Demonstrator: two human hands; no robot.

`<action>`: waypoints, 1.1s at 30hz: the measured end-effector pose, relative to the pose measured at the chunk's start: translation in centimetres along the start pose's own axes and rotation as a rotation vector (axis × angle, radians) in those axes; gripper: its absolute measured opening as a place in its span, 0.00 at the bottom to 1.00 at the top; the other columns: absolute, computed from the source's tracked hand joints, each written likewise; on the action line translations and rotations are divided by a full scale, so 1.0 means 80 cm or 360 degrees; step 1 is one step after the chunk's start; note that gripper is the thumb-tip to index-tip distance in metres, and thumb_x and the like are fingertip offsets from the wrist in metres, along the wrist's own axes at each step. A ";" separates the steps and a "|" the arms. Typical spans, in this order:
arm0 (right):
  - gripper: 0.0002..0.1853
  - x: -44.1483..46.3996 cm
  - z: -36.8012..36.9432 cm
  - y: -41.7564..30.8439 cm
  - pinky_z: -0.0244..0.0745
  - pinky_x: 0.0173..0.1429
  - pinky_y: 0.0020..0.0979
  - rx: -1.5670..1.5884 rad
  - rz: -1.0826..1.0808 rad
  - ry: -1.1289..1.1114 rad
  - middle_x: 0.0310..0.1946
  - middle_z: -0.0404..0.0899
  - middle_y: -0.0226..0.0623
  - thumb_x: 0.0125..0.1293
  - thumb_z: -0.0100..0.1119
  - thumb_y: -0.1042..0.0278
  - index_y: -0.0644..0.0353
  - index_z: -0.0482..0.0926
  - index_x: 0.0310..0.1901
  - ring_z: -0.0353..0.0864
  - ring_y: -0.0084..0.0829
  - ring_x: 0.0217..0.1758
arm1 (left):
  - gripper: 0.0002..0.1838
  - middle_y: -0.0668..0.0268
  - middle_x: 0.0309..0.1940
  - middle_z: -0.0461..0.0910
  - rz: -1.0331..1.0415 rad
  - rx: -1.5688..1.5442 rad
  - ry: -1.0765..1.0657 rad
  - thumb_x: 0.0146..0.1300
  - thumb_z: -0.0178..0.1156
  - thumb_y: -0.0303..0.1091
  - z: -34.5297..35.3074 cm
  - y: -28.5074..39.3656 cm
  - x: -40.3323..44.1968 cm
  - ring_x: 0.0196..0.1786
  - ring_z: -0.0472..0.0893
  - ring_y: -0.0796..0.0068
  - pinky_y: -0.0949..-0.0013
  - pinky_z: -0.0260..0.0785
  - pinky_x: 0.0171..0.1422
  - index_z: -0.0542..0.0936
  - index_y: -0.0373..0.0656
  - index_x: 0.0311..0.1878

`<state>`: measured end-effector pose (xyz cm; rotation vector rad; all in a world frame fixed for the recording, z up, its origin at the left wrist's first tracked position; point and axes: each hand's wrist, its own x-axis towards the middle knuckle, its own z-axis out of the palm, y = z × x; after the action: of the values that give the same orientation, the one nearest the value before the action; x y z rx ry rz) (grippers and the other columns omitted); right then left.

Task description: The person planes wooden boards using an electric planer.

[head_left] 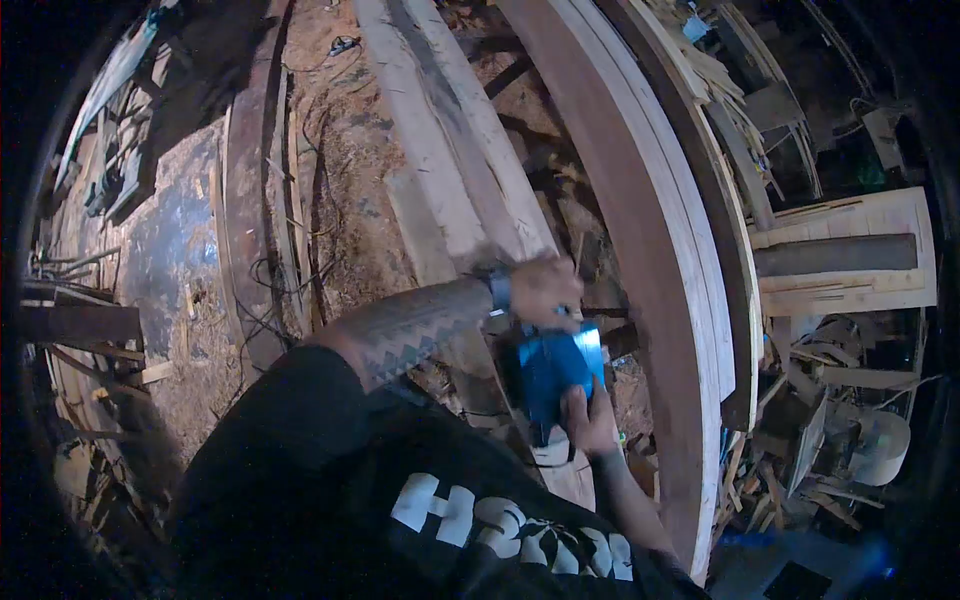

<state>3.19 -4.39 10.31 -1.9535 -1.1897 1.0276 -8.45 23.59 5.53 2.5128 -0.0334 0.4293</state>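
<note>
A blue power tool [553, 372], possibly a planer, rests on a long pale wooden beam [440, 150] with a dark strip along its middle. My left hand [545, 291], with a watch on the wrist, is closed on the tool's upper end. On the tool's lower right side, my right hand [592, 418] is wrapped with its thumb over the blue body. The tool's underside and part of the beam are hidden beneath the tool and my arms.
Long thick planks [640, 190] run close along the right side. Stacked boards and a pale wooden panel [850, 290] lie farther right. Sawdust [350, 200] and dark cables cover the ground to the left, beside another long beam [250, 180].
</note>
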 end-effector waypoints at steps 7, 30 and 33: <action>0.21 0.273 0.075 -0.103 0.70 0.27 0.27 0.0016 -0.0422 0.0249 0.24 0.76 0.29 0.82 0.58 0.45 0.60 0.77 0.48 0.74 0.21 0.22 | 0.20 0.50 0.47 0.85 -0.1194 0.0009 0.1073 0.71 0.65 0.48 -0.073 -0.098 -0.221 0.50 0.83 0.44 0.45 0.73 0.58 0.81 0.42 0.55; 0.34 0.574 0.153 -0.260 0.81 0.39 0.37 0.0244 -0.0428 -0.0140 0.33 0.85 0.42 0.79 0.53 0.32 0.66 0.79 0.49 0.85 0.32 0.32 | 0.29 0.43 0.36 0.86 -0.1758 -0.0025 -0.0118 0.79 0.54 0.58 0.091 -0.073 -0.538 0.45 0.86 0.37 0.42 0.76 0.51 0.86 0.38 0.43; 0.33 0.448 0.114 -0.186 0.81 0.42 0.38 0.0105 -0.0414 -0.0169 0.35 0.85 0.43 0.80 0.53 0.33 0.64 0.79 0.51 0.86 0.32 0.35 | 0.29 0.44 0.37 0.87 -0.1959 -0.0427 0.0280 0.78 0.56 0.59 0.063 -0.045 -0.491 0.43 0.87 0.40 0.44 0.77 0.51 0.85 0.36 0.47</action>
<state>-0.53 35.16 7.23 -1.6590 -1.4071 1.0284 -43.73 21.02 -12.59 1.7728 1.3265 0.0937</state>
